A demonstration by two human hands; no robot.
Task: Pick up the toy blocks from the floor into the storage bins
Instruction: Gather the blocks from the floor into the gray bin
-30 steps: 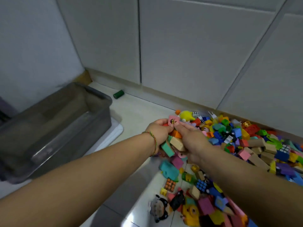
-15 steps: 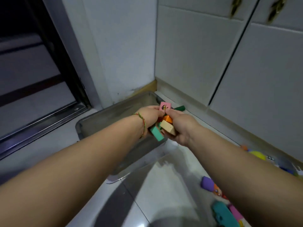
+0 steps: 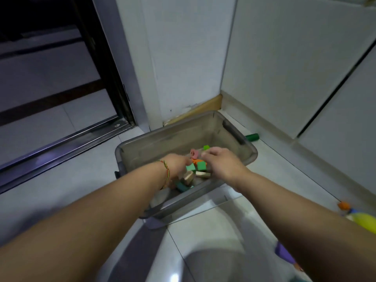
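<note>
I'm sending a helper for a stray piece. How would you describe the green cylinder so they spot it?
Find the grey storage bin in the corner beside the white cabinets. Just beyond its far right corner, on the floor by the cabinet base, lies the green cylinder. It is the only piece there outside the bin, lying on its side.

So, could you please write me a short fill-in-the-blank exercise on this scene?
1. The left hand and right hand are above a ___ storage bin.
2. The thread bracelet is on the ___ wrist.
3. A ___ cylinder lies on the floor outside the bin.
Missing words: grey; left; green.
</note>
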